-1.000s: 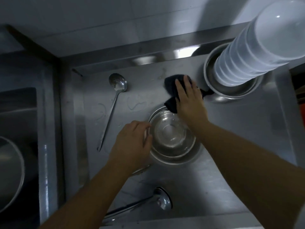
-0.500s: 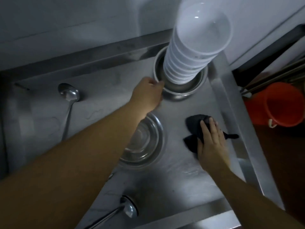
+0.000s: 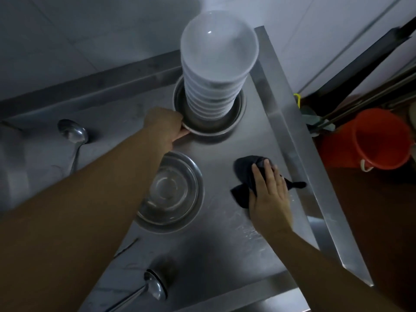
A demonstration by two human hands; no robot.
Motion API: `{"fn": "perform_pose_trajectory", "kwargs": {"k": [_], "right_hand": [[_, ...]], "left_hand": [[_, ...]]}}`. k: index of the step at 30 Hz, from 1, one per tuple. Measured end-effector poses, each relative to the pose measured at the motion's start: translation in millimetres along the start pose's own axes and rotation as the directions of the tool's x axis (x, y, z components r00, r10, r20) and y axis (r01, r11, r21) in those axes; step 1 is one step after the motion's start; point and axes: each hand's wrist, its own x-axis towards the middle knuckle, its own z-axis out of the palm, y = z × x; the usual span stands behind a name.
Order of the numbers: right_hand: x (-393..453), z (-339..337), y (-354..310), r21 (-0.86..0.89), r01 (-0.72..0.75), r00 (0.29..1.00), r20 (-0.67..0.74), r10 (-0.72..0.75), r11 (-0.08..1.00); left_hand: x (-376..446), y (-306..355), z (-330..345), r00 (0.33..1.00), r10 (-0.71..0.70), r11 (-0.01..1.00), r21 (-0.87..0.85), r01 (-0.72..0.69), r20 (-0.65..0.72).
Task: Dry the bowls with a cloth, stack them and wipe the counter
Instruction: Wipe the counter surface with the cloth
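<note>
Dim bluish light, soft motion blur, wide-angle bending at edges.

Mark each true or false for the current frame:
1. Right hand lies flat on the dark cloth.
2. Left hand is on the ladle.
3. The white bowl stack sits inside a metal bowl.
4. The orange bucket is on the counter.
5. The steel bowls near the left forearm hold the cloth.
1. True. The right hand presses the dark cloth onto the counter with straight fingers.
2. False. The left hand grips the rim of the metal bowl; the ladle lies untouched at far left.
3. True. The white bowl stack stands in that metal bowl.
4. False. The orange bucket sits off the counter, beyond its right edge.
5. False. The steel bowls hold no cloth; it lies on the counter to their right.
</note>
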Motion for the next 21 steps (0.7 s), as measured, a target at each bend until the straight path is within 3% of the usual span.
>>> {"fn": "perform_pose_trajectory", "kwargs": {"k": [2, 7, 14, 21], "right_hand": [[-0.3, -0.6, -1.2, -0.004, -0.003, 1.000, -0.002, 0.003, 1.000], [0.5, 0.4, -3.3, -0.030, -0.008, 0.999, -0.038, 0.007, 1.000], [5.7, -2.9, -4.4, -0.084, 0.011, 1.000, -0.005, -0.012, 0.996], [120.3, -20.5, -22.5, -0.092, 0.077, 0.991, -0.105, -0.087, 0.993]], "left_hand": [[1.3, -3.1, -12.8, 1.000, 0.020, 0.998, 0.060, -0.019, -0.019], [-0.6, -18.0, -66.1, 0.983, -0.013, 1.000, 0.021, 0.017, -0.185], [-17.2, -19.8, -111.0, 0.978, -0.020, 1.000, 0.008, 0.022, -0.208], [-20.1, -22.7, -120.5, 0.975, -0.003, 1.000, 0.003, 0.004, -0.221]]}}
